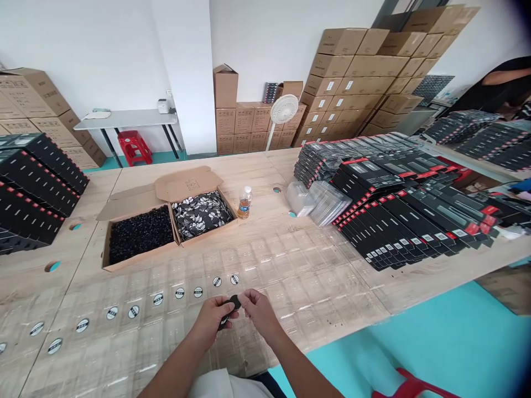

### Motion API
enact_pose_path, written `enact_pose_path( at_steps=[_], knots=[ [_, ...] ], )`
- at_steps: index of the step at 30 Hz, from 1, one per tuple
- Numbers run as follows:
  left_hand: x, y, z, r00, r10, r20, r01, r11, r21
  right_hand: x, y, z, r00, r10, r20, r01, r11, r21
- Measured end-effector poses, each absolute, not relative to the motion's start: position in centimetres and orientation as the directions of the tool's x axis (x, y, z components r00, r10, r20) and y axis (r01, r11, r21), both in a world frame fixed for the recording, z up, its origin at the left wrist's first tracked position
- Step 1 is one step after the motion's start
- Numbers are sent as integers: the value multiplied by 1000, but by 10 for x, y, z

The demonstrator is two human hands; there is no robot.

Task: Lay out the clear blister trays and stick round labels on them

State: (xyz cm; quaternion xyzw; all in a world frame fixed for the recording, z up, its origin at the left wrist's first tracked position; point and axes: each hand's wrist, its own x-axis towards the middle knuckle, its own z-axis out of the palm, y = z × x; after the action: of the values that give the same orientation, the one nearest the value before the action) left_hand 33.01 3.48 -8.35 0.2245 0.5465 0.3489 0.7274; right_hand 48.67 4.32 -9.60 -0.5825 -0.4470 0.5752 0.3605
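In the head view, low in the middle, my left hand (211, 320) is closed around a few small black round discs (235, 302). Thumb and fingers of my right hand (259, 312) are pinched at the edge of the uppermost disc. Below both hands, transparent plastic trays (286, 276) with shallow compartments cover the table in rows. A line of round black-and-white labelled discs (180, 293) lies on them, running left from just beyond my hands. Farther off, an open carton (203, 240) holds many black-and-white discs, and the carton (141, 255) beside it holds small black pieces.
A drink bottle (244, 203) stands right of the cartons. Black and red retail boxes (398, 221) are piled at the right, with transparent plastic packs (327, 202) against them. More black boxes (37, 188) stand left. Behind are a white fan (284, 109) and stacked cardboard boxes (348, 66).
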Motion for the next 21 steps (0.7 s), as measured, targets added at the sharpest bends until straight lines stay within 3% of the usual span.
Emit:
enact_pose_path(
  at_steps=[7,16,21],
  knots=[
    [329,36,-81,131,763,-633,-263,642,720,478,38,-89,-72,946,-316,138,-304,-942],
    [321,34,-95,64,735,-675,-328,655,681,514,70,-106,113,967,-228,609,-249,-753],
    [323,29,-94,123,739,-663,-335,660,673,519,72,-104,26,974,-224,707,-176,-685]
  ],
)
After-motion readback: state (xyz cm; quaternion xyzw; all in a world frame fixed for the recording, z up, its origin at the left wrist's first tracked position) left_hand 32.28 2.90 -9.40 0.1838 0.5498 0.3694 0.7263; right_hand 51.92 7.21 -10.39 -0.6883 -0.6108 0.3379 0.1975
